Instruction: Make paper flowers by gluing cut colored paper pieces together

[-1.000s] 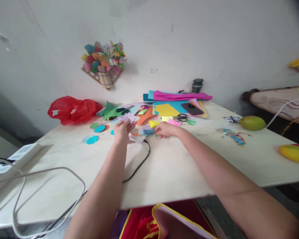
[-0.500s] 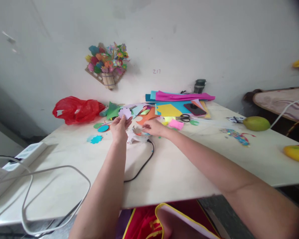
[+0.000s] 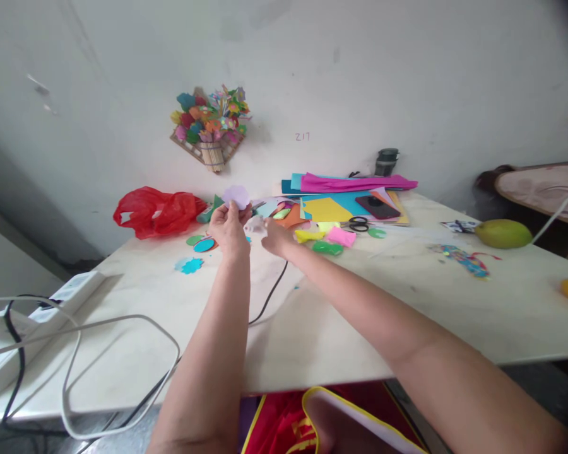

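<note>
My left hand [image 3: 230, 229] pinches a lilac paper flower cutout [image 3: 236, 195] with a scalloped edge, held up above the table. Close beside it on the right, my right hand [image 3: 278, 239] is closed around a white glue gun [image 3: 254, 224], raised off the tabletop; most of its body is hidden by the fingers. A black cord [image 3: 271, 296] trails from it toward the table's front edge. Left of my hands lie a blue scalloped cutout [image 3: 192, 265] and a blue paper oval [image 3: 204, 245].
Scissors [image 3: 358, 224], green clay-like packet [image 3: 327, 248], pink piece [image 3: 341, 236], and a phone [image 3: 377, 207] lie right of my hands. Colored sheets [image 3: 329, 210] are behind. A red plastic bag [image 3: 158, 213], power strip [image 3: 71, 293] and looped white cable [image 3: 123, 317] occupy the left; a mango [image 3: 503, 234] lies right.
My right hand has taken hold of the glue gun and lifted it from the table toward my left hand. The lilac flower has risen a little. The view has shifted slightly.
</note>
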Demonstrator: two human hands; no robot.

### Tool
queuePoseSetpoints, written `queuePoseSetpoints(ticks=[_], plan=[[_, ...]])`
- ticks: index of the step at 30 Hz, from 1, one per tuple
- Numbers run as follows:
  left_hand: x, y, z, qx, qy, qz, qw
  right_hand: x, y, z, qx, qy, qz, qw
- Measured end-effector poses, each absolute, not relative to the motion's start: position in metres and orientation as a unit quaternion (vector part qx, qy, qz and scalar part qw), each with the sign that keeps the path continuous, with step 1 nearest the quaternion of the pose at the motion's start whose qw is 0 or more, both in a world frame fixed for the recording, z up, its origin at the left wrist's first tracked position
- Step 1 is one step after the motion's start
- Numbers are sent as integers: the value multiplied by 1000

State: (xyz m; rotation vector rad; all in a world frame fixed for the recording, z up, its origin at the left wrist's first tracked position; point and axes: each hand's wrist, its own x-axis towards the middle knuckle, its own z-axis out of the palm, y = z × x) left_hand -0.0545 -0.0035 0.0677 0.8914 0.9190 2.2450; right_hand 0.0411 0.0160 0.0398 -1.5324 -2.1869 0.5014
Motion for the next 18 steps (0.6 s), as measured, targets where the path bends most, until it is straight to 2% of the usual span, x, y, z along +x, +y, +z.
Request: queuePoseSetpoints(ticks=[5, 10, 14, 18], plan=[[-55, 5, 56, 288, 348, 859, 243, 54, 56, 35, -560, -667, 306, 385], [-54, 12, 22, 306, 407, 788, 346, 86, 56, 23, -474, -568, 378, 557], [-49, 15, 8, 317, 422, 741, 416, 118, 43, 19, -353, -553, 471, 590], [-46, 16, -1, 319, 439, 716, 440, 134, 29, 14, -347, -540, 506, 576]])
